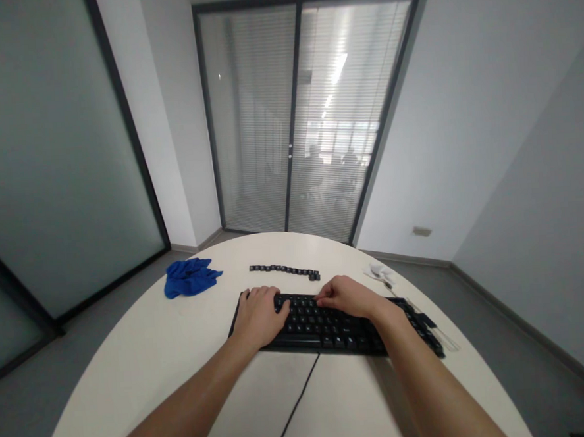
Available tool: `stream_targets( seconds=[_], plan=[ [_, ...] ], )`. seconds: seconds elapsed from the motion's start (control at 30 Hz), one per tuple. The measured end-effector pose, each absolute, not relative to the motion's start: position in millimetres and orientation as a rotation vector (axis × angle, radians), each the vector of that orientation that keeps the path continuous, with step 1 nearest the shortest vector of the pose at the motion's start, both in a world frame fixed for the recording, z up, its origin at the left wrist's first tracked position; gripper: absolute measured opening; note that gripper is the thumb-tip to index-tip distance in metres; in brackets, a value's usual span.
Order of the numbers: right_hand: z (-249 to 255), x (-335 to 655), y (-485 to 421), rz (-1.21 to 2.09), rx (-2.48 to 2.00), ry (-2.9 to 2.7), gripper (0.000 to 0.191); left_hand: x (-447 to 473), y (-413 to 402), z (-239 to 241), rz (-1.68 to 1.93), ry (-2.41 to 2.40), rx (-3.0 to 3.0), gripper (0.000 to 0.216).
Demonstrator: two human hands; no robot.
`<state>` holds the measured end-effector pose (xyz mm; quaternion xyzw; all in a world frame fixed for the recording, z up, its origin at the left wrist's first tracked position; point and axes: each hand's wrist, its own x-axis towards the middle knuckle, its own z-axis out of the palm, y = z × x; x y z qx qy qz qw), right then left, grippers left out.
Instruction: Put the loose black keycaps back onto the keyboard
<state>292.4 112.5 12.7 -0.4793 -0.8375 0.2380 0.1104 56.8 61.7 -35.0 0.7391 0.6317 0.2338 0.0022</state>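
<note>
A black keyboard (328,325) lies on a round white table (147,359). My left hand (259,313) rests on the keyboard's left end, fingers curled over its top edge. My right hand (346,295) sits over the upper middle keys, its fingers pinched together at the top row; what they hold is too small to make out. Beyond the keyboard lies a row of several loose black keycaps (284,270).
A crumpled blue cloth (189,277) lies at the table's far left. A small white object (380,274) and thin tools sit to the right of the keyboard. A dark seam (298,403) runs across the table toward me. Glass doors with blinds stand behind.
</note>
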Motion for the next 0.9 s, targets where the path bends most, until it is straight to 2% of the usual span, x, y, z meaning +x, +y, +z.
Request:
stream_targets(
  seconds=[0.47,0.9],
  plan=[
    [3.3,290.1,120.5,0.707,-1.523,-2.378,0.015,57.0,62.5,-36.5,0.731,1.977,2.302,0.032],
    [11.4,294.5,114.7,0.815,-1.428,-2.395,0.024,57.3,60.6,-32.1,0.703,1.979,2.277,0.031]
  ],
)
